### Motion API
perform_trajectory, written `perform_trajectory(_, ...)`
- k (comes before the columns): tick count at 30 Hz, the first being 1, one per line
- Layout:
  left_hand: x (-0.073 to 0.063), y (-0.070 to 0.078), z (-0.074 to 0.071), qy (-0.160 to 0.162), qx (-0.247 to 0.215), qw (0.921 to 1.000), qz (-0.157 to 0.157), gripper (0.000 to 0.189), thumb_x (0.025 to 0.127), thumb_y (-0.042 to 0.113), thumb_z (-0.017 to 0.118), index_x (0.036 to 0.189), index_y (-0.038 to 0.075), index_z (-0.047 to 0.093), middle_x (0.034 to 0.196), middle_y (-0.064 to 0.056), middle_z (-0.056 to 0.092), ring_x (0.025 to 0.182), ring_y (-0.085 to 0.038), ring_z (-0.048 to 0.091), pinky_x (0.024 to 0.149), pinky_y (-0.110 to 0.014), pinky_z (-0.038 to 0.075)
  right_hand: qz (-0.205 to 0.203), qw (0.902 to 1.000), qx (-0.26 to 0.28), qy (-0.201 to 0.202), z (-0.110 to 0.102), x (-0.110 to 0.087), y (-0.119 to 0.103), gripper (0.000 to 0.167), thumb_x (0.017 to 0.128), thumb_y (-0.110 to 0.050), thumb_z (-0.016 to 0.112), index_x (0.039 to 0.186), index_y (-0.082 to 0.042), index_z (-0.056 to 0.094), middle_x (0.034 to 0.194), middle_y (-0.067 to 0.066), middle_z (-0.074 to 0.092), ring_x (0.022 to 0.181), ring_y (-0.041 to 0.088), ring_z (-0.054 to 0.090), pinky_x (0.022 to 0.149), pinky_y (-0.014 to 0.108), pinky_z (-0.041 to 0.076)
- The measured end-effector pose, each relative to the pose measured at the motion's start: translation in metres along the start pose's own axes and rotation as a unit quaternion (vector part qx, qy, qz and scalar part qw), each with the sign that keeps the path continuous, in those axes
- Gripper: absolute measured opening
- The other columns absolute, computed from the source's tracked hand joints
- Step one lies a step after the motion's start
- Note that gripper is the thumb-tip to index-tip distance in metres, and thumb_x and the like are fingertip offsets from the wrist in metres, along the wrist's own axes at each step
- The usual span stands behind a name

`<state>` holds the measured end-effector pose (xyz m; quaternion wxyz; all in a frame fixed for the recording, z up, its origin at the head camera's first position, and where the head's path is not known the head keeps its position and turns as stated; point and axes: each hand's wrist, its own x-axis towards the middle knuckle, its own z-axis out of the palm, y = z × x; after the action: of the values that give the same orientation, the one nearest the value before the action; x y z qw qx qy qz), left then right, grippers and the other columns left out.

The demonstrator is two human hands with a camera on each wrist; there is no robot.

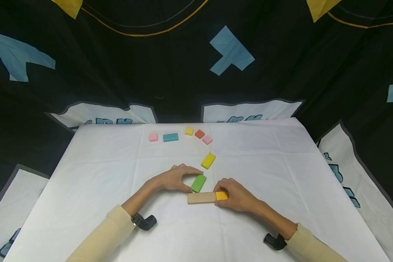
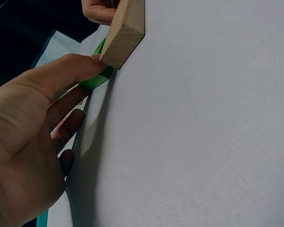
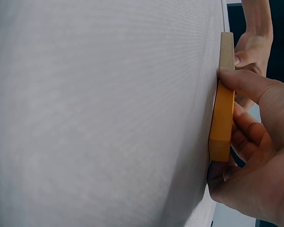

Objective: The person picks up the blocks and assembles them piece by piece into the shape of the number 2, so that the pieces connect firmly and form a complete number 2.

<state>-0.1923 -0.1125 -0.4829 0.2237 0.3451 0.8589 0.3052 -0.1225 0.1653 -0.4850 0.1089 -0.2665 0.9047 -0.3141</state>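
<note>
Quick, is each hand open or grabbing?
Left hand: pinching the green rectangular block.
Right hand: pinching the orange-yellow rectangular block where it meets the pale wooden bar.

Tabletop (image 1: 258,160): plain white. Near its far edge, left to right: pink block (image 1: 153,137), teal block (image 1: 170,137), small yellow block (image 1: 189,131), orange-red block (image 1: 199,134), second pink block (image 1: 207,139). Farther from that edge: larger yellow block (image 1: 208,161), bright green block (image 1: 198,183), pale tan block (image 1: 201,198) showing faint wood grain, amber block (image 1: 221,196). Sleeves (image 1: 101,236): plain beige. Backdrop (image 1: 170,76) beyond the far edge: black, bears light-blue shapes (image 1: 231,51), yellow curves (image 1: 137,35).
</note>
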Motion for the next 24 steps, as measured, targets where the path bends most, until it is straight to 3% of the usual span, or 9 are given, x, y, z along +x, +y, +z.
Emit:
perform_trajectory(5, -0.001, -0.001, -0.002, -0.005, -0.002, 1.0, 0.0, 0.064, 0.082, 0.029, 0.077, 0.143, 0.025, 0.057, 0.145, 0.004, 0.053, 0.13, -0.019, 0.044, 0.106, -0.05, 0.03, 0.0, 1.0, -0.001, 0.0, 0.0, 0.0, 0.001, 0.026, 0.079, -0.019, 0.085, 0.098, -0.021, 0.068, 0.089, -0.016, 0.059, 0.087, 0.012, 0.048, 0.077, 0.029, 0.044)
perform_trajectory(9, -0.001, -0.003, -0.003, -0.001, -0.035, 0.9993, -0.009, 0.06, 0.084, 0.031, 0.077, 0.141, 0.024, 0.059, 0.144, 0.004, 0.053, 0.133, -0.021, 0.043, 0.111, -0.052, 0.028, 0.001, 1.0, -0.001, -0.002, 0.001, 0.0, 0.001, 0.026, 0.08, -0.02, 0.085, 0.099, -0.021, 0.068, 0.089, -0.016, 0.059, 0.087, 0.012, 0.048, 0.077, 0.029, 0.044)
perform_trajectory(15, 0.003, -0.01, -0.004, 0.047, -0.101, 0.9933, -0.03, 0.054, 0.089, 0.029, 0.076, 0.139, 0.019, 0.06, 0.138, 0.003, 0.058, 0.119, -0.019, 0.052, 0.104, -0.043, 0.041, 0.003, 1.0, 0.001, -0.002, 0.001, -0.001, 0.001, 0.026, 0.079, -0.019, 0.085, 0.098, -0.02, 0.067, 0.09, -0.015, 0.059, 0.087, 0.012, 0.049, 0.078, 0.029, 0.044)
perform_trajectory(19, 0.01, -0.013, -0.004, 0.073, -0.104, 0.9916, -0.024, 0.055, 0.09, 0.026, 0.075, 0.141, 0.018, 0.058, 0.136, 0.004, 0.06, 0.112, -0.017, 0.054, 0.099, -0.039, 0.045, 0.006, 1.0, 0.002, -0.003, 0.001, -0.001, 0.0, 0.026, 0.079, -0.018, 0.085, 0.098, -0.02, 0.067, 0.09, -0.015, 0.059, 0.087, 0.012, 0.049, 0.078, 0.029, 0.045)
perform_trajectory(24, 0.021, -0.014, -0.004, 0.1, -0.096, 0.9902, -0.019, 0.058, 0.09, 0.022, 0.076, 0.143, 0.016, 0.055, 0.136, 0.003, 0.06, 0.119, -0.019, 0.055, 0.105, -0.04, 0.043, 0.008, 1.0, -0.003, -0.004, 0.001, 0.0, 0.0, 0.026, 0.08, -0.019, 0.085, 0.099, -0.02, 0.068, 0.09, -0.016, 0.059, 0.087, 0.012, 0.049, 0.077, 0.029, 0.044)
